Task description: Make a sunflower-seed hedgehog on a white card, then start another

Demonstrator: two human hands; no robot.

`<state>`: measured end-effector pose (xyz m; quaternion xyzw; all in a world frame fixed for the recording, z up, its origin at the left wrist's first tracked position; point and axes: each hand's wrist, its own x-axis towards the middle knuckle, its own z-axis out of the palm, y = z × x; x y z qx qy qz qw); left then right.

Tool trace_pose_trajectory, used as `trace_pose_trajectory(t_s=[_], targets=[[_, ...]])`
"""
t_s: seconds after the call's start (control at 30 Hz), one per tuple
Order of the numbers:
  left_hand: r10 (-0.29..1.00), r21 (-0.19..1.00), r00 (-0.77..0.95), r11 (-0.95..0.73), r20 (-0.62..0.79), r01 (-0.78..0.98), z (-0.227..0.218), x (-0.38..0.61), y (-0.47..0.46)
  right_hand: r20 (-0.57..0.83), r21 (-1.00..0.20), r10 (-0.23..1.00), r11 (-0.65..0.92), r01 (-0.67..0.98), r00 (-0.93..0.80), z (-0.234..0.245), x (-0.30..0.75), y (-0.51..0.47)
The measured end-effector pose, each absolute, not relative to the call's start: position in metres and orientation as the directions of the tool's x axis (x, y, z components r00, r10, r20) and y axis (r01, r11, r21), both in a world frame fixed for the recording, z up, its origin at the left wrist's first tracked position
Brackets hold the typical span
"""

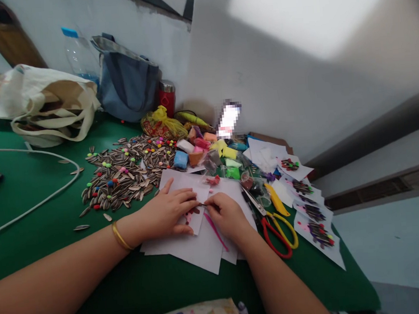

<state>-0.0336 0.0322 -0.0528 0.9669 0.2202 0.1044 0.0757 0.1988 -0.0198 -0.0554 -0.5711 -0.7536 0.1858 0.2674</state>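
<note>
My left hand [173,206], a gold bangle at its wrist, lies flat with fingers spread on a small white card [199,224]. Pink and dark red bits show on the card beside its fingers. Close by, my right hand [224,214] is closed in a pinch on a small dark sunflower seed [202,205] at the card's edge. White paper sheets [195,252] lie under both hands. A pink clay-tool-like stick [216,231] rests beside my right hand. Left of the paper spreads a heap of sunflower seeds [124,178] dotted with coloured clay bits.
Scissors [277,234] and a yellow cutter [277,200] lie right of my right hand. Cards with seed pictures [319,230] line the right edge. Behind are clay packets [180,160], a lit phone [229,119], a red flask [167,98], bags [127,81] and, at left, a white cable [52,192].
</note>
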Motion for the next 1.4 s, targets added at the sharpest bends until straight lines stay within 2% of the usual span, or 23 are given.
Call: trace_pose_trajectory(t_s=[0.4, 0.73, 1.0, 1.4], targets=[[0.448, 0.204, 0.876, -0.888, 0.180, 0.412, -0.0545, -0.0338, 0.0324, 0.195, -0.595, 0.959, 0.281, 0.753, -0.205, -0.0577, 0.1987, -0.0176], [0.448, 0.207, 0.875, -0.888, 0.182, 0.411, -0.0538, -0.0333, 0.0322, 0.192, -0.504, 0.941, 0.340, 0.794, -0.280, -0.0546, 0.1955, -0.0210], [0.450, 0.206, 0.868, -0.888, 0.208, 0.411, -0.0558, -0.0333, 0.0315, 0.185, -0.634, 0.964, 0.265, 0.727, -0.189, -0.0553, 0.2017, -0.0195], [0.465, 0.204, 0.868, -0.879, 0.172, 0.430, -0.0552, -0.0319, 0.0303, 0.194, -0.530, 0.949, 0.314, 0.787, -0.248, -0.0550, 0.1958, -0.0184]])
